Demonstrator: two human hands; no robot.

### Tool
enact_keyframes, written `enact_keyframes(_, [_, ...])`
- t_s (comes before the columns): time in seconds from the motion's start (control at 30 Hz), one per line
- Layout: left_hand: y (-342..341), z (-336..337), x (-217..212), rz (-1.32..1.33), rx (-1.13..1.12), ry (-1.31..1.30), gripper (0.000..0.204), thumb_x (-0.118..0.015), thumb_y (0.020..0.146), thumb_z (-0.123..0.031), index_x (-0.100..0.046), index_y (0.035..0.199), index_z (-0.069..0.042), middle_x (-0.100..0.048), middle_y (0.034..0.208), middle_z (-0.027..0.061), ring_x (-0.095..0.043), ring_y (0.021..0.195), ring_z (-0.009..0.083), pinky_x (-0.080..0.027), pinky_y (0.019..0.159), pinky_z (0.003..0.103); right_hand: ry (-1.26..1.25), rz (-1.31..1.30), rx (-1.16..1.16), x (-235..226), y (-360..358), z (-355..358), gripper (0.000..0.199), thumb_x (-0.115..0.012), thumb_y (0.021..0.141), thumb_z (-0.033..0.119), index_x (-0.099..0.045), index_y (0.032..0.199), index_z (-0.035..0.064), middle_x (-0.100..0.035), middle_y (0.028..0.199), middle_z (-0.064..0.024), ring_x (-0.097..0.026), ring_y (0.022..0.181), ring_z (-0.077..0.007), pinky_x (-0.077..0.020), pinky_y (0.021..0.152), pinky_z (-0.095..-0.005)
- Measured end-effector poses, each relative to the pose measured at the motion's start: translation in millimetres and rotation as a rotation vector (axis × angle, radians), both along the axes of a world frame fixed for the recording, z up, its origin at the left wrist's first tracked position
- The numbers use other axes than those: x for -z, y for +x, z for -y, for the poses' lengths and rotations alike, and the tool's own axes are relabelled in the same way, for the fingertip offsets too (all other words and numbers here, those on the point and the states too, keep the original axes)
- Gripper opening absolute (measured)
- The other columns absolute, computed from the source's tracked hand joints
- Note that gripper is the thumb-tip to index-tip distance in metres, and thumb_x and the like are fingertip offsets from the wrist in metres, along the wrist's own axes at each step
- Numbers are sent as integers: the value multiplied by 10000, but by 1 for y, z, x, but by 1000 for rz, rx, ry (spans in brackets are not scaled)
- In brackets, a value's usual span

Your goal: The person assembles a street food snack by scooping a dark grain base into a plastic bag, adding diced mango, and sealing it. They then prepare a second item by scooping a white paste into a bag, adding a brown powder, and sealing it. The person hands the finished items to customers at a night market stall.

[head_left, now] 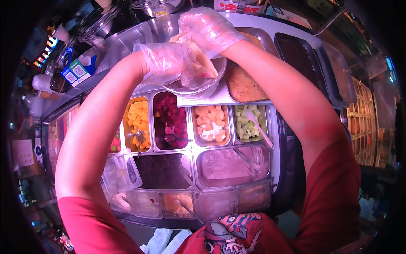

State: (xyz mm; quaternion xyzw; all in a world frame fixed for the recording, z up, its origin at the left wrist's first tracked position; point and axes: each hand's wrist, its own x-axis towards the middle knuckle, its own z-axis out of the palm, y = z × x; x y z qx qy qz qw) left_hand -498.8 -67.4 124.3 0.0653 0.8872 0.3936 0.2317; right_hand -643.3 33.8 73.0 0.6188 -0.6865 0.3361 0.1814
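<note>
Both of my hands are in clear plastic gloves at the far side of the counter. My left hand [169, 63] is closed on a pale, folded, sheet-like piece [204, 63], whose kind I cannot make out. Curled at the top end of the same piece is my right hand [207, 30], its fingertips partly hidden by the glove. Beneath them sits a round bowl [198, 92], its inside mostly covered by my hands. A tray of orange-brown mash [247, 84] lies under my right forearm.
Nearer me are pans of yellow cubes [138, 116], dark red cubes [171, 114], pale orange cubes [210, 120] and green cubes [248, 122] with a pink spoon [258, 127]. Dark filling [163, 169] and purple paste [230, 167] fill wider pans. Clear lids [122, 171] overlap at left.
</note>
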Motion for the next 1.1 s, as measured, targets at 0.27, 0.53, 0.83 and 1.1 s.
enact_keyframes(0.27, [-10, 5, 14, 112, 147, -142, 360, -698, 763, -263, -754, 1023, -21, -707, 856, 86, -620, 805, 156, -502, 775, 302, 6, 133, 208, -7, -26, -4, 326, -785, 783, 263, -706, 1039, 78, -731, 1005, -84, -691, 915, -251, -533, 858, -360])
enact_keyframes(0.53, [48, -11, -37, -225, -537, -89, 593, -625, 893, -589, -740, 850, -9, -672, 775, 77, -593, 760, 177, -487, 730, 311, -311, 1857, -381, -72, 55, -127, 686, -460, 1024, 501, -378, 1460, -22, -422, 1457, -313, -464, 1324, -439, -391, 1119, -532])
enact_keyframes(0.83, [120, -195, 6, -302, -748, 1123, 151, -754, 890, -118, -691, 950, 5, -681, 830, 38, -616, 760, 95, -477, 674, 222, -433, 2320, -702, -86, 182, -283, 874, -413, 985, 628, -262, 1505, -58, -301, 1540, -318, -326, 1413, -504, -299, 1166, -602])
enact_keyframes(1.1, [123, -286, 19, -281, -1002, 780, 280, -613, 995, -340, -638, 893, -81, -642, 835, 16, -565, 716, 106, -435, 633, 257, -532, 2266, -459, -55, 228, -426, 829, -579, 952, 535, -256, 1549, 59, -315, 1570, -238, -309, 1455, -421, -291, 1167, -602])
